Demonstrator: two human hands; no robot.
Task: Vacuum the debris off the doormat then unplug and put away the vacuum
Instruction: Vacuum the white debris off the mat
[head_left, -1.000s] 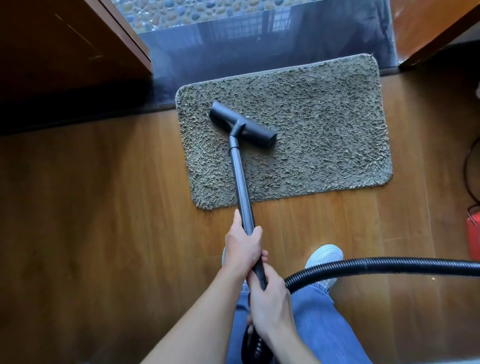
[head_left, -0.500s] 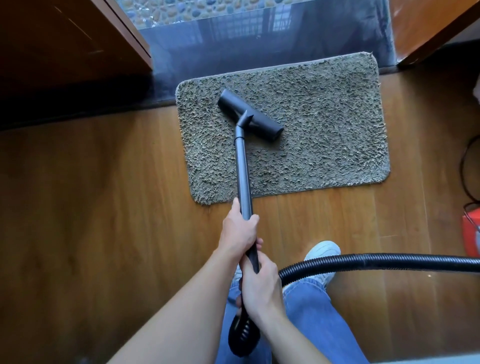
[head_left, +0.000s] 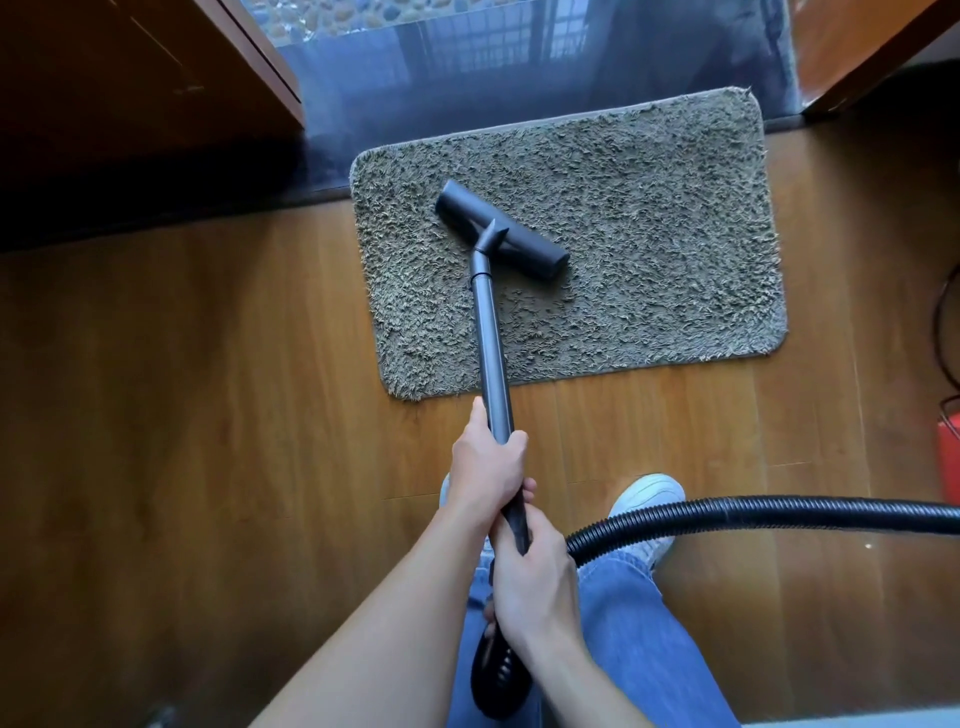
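The job looks to be in its first stage: the floor nozzle (head_left: 501, 231) lies flat on the left-centre of the doormat (head_left: 665, 234), which sits in the upper middle of the frame. The left hand (head_left: 488, 467) is wrapped round the wand (head_left: 491, 353) with the fingers curled about the tube, and the right hand (head_left: 535, 587) is closed round the wand's dark lower end, where the hose (head_left: 753, 512) joins. No loose debris shows on the shaggy pile, though it is too rough to say whether it is clean. The right half of the mat probably needs passes, and unplugging and putting away are not yet begun. The mat's far edge meets the dark threshold (head_left: 519, 104), and its left, near and right edges lie on the wooden floor (head_left: 208, 415). There is wide bare floor to the left. A cabinet (head_left: 130, 104) closes the upper left corner and a door panel (head_left: 857, 41) the upper right. At the right edge a red object (head_left: 948, 457) and a dark cable (head_left: 940, 322) narrow the room. The hose crosses above a white shoe (head_left: 649, 493) and could snag on a hard pull.
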